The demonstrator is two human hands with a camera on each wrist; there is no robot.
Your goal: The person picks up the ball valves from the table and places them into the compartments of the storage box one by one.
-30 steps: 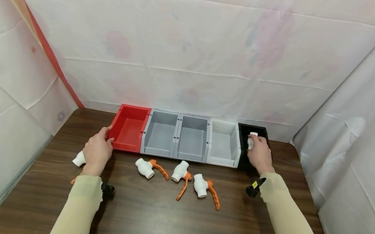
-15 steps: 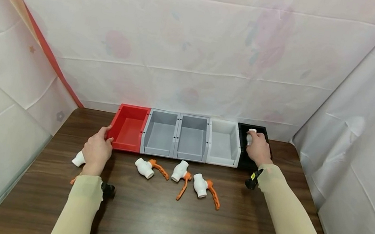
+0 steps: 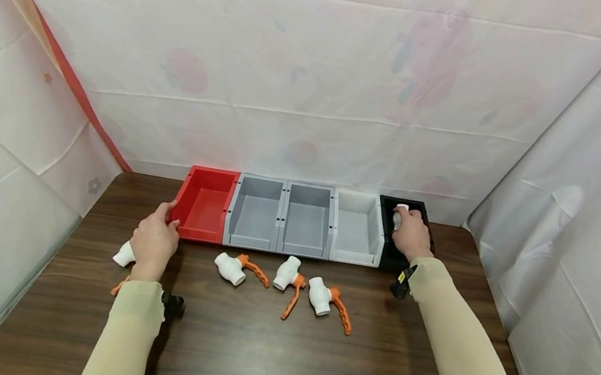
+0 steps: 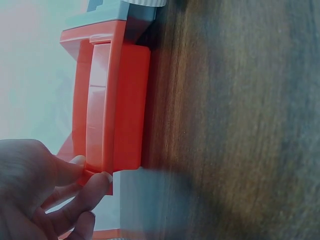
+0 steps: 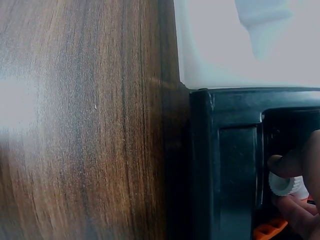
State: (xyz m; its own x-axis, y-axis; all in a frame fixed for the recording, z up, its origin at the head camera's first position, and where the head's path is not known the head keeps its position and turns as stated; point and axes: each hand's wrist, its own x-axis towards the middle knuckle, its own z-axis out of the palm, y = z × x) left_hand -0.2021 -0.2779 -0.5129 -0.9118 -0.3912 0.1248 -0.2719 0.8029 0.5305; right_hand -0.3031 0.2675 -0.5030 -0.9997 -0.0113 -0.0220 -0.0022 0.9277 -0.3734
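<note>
At the right end of the bin row, my right hand (image 3: 412,237) reaches into the black bin (image 5: 235,185) and pinches a white ball valve (image 5: 283,184) between thumb and fingers. An orange handle (image 5: 270,229) shows below it inside the bin; my fingers hide the rest. My left hand (image 3: 155,242) pinches the front left corner of the red bin (image 4: 131,110) with thumb and index finger. Partly behind that hand, another white valve (image 3: 125,253) lies on the table. Several more valves with orange handles, such as the middle one (image 3: 287,273), lie in front of the bins.
Between the red and black bins stand two grey bins (image 3: 277,246) and a white bin (image 3: 377,260), side by side. The row sits at the back of the brown wooden table (image 3: 249,363), against a white patterned cloth (image 3: 307,70). Cloth also hangs on both sides.
My right hand has moved slightly back and to the left within the black bin, still holding the valve. The left hand stays on the red bin's corner.
</note>
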